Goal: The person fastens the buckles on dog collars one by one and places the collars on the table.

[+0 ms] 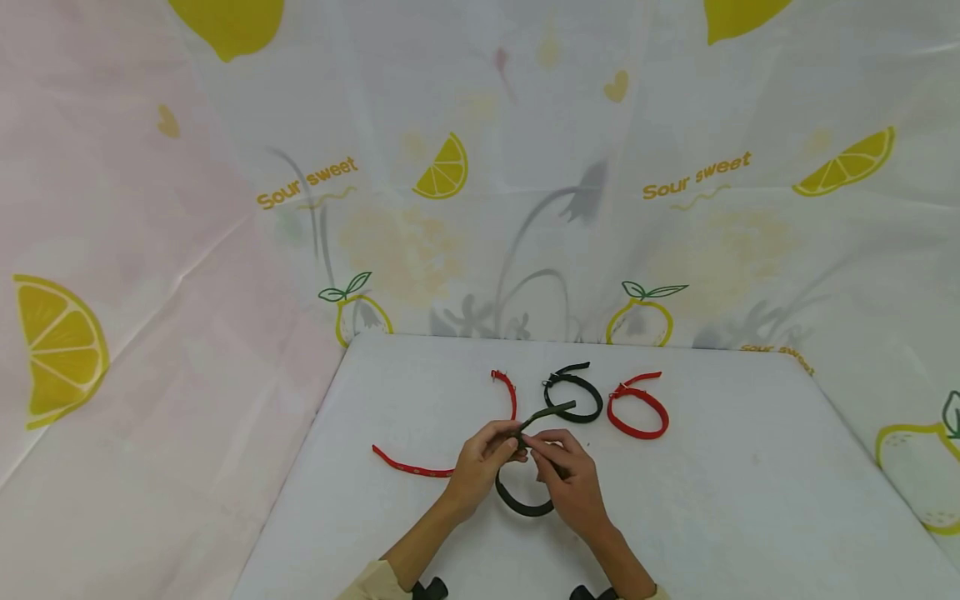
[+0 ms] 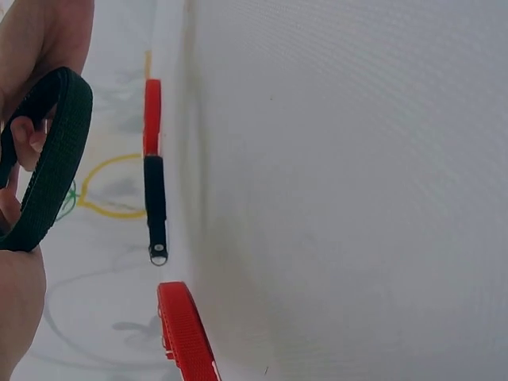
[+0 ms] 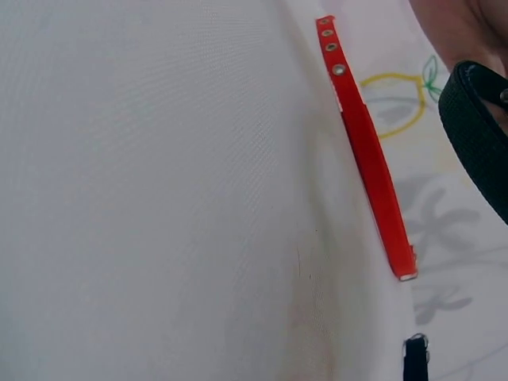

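Note:
Above the near middle of the table, my left hand (image 1: 480,462) and right hand (image 1: 573,479) hold a dark green buckle collar (image 1: 525,509) between them. Its band forms a loop hanging below the hands, and its free end sticks out up and to the right. Fingertips of both hands pinch it where the loop comes together; the buckle there is mostly hidden. In the left wrist view the collar's loop (image 2: 67,151) stands on edge. The right wrist view shows part of the band (image 3: 472,135) by a hand.
An unfastened red collar (image 1: 412,469) lies behind and left of the hands, partly hidden by them. Farther back are a looped dark collar (image 1: 577,419) and a looped red collar (image 1: 637,434). A patterned cloth (image 1: 480,250) rises behind the white table (image 1: 750,500).

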{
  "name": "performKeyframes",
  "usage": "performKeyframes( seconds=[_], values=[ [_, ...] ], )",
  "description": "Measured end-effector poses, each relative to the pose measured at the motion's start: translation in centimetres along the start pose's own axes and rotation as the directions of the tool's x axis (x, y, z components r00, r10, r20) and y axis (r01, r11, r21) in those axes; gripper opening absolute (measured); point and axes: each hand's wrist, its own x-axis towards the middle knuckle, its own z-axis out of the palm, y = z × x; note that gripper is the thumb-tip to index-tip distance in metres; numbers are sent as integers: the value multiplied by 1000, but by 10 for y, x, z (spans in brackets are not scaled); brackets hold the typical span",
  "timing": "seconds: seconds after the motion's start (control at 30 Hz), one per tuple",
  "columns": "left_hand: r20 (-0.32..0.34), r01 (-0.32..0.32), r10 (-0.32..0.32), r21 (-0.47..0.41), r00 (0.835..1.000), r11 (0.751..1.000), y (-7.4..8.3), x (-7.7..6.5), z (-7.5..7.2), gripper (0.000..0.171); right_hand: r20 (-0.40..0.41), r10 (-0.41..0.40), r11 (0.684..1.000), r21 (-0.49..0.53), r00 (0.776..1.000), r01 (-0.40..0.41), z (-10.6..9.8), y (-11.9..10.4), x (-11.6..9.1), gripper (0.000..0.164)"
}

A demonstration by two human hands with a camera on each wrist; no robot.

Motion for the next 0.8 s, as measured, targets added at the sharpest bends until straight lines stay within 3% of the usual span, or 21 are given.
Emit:
performKeyframes(
  seconds=[0.37,0.57,0.63,0.8],
  values=[
    [-4,-59,59,4,998,998,-5,-1,-4,30,5,26,999,-38,1000,-26,3,1,-1,23],
    [-28,-57,57,18,998,998,-7,1,-5,28,-16,56,998,-42,998,-57,4,3,-3,21],
    [-29,-59,60,26,998,998,-8,1,-5,27,-16,88,996,-20,996,-89,4,5,-4,22],
    [-17,-91,93,111,996,990,12,-3,0,22,-21,211,974,90,977,-208,3,25,-10,39]
  ],
)
